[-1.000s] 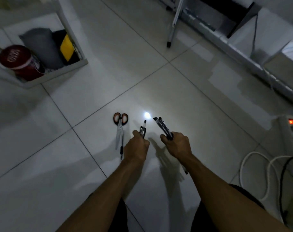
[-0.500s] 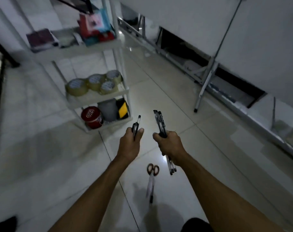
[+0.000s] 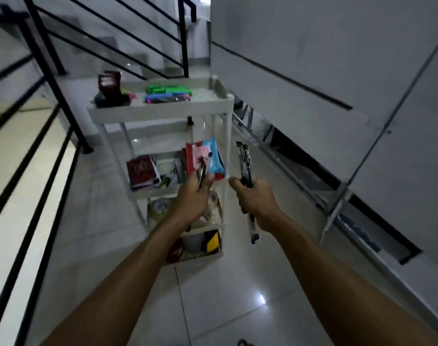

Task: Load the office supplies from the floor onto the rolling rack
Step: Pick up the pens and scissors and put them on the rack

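Now both hands are raised in front of the rolling rack (image 3: 160,112), each loaded. The left hand (image 3: 191,198) grips a pen or two (image 3: 203,168), tips slanting up and slightly right, held in front of the middle shelf beside the blue packet (image 3: 215,156). The right hand (image 3: 255,198) clenches a bundle of pens (image 3: 246,163), their long axis nearly upright, sticking out above and below the fist, just right of the rack's post. Judging by the markers (image 3: 168,94) already lying there, the top tray seems the likely spot; it sits ahead and above both hands, with bare room at its right end. Wall and railing (image 3: 40,56) flank the rack closely.
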`<state>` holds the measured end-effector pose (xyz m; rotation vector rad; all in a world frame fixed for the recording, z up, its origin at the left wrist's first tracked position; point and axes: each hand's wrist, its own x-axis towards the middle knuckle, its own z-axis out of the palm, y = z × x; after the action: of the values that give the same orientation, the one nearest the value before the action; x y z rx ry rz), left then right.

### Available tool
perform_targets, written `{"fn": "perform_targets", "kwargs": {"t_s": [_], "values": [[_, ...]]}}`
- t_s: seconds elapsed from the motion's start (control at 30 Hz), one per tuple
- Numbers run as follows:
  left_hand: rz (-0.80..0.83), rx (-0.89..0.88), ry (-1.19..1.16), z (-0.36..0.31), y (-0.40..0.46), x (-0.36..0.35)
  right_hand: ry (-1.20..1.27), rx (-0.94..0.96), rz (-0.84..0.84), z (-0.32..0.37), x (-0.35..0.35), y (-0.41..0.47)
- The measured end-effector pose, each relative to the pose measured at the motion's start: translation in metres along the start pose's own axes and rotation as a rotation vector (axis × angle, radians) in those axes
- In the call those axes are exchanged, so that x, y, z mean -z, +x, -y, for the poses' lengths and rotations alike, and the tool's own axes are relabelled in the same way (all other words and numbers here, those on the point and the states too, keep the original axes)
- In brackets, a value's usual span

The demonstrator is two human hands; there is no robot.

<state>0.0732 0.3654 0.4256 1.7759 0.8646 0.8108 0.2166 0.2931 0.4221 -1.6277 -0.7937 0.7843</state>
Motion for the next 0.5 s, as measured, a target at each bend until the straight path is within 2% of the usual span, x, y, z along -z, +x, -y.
{"fn": "perform_targets", "kwargs": {"t_s": [0.2, 0.37, 0.5], "values": [[-0.185, -0.046, -0.012, -0.083, 0.064, 0.022, 0.131, 0.136, 0.019, 0.102, 0.023, 0.056], [-0.253, -0.037, -0.286, -0.151, 0.102, 0.033, 0.186, 0.218, 0.113, 0.169, 0.04, 0.08], [-0.372, -0.139, -0.214, -0.179, 0.122, 0.046, 0.219, 0.274, 0.111, 0.206, 0.042, 0.091]]}}
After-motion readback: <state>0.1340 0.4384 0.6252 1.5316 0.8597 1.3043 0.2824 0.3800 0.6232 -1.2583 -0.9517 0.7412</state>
